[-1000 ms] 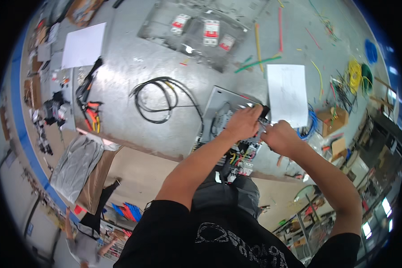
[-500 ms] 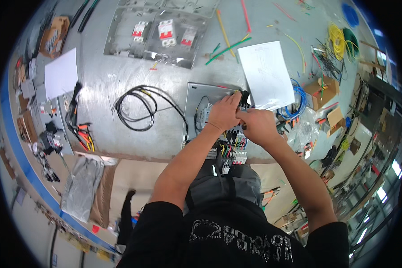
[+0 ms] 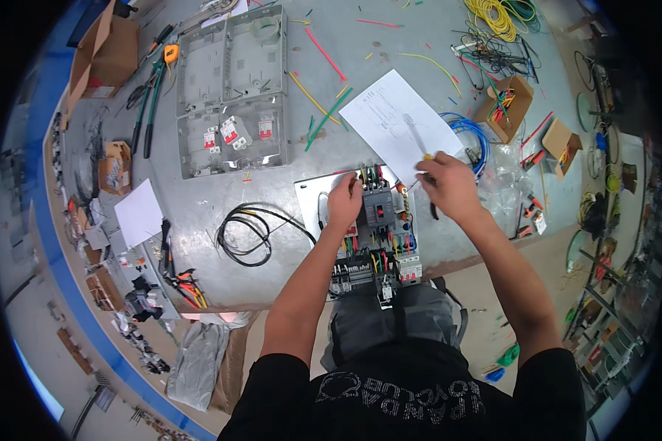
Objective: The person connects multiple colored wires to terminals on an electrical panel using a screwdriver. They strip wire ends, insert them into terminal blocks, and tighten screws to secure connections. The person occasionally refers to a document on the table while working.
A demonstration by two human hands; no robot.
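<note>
A metal mounting plate (image 3: pixel 310 192) with wired electrical parts lies at the table's front edge. On it sits a dark moulded-case circuit breaker (image 3: pixel 379 209), with wires at its top terminals. My left hand (image 3: pixel 343 202) rests at the breaker's upper left, fingers bent and closed beside the wires; what they pinch is hidden. My right hand (image 3: pixel 452 185) is raised to the right of the breaker, over the paper's lower edge. Closed fingers there hold a hand tool with a dark handle (image 3: pixel 435 213); its kind is unclear. Small white breakers (image 3: pixel 409 269) sit at the plate's near end.
A printed sheet (image 3: pixel 390 110) lies beyond the plate. Coiled black cable (image 3: pixel 246 234) is to the left, blue wire (image 3: pixel 472 140) to the right. A grey enclosure (image 3: pixel 232 103) with loose breakers stands far left. Small cardboard boxes (image 3: pixel 513 117) sit at the right, orange-handled pliers (image 3: pixel 190 287) at the left.
My hands have come apart. The right one has moved right, off the breaker and over the paper; the left stays at the breaker's left, uncovering it. The whole view has shifted.
</note>
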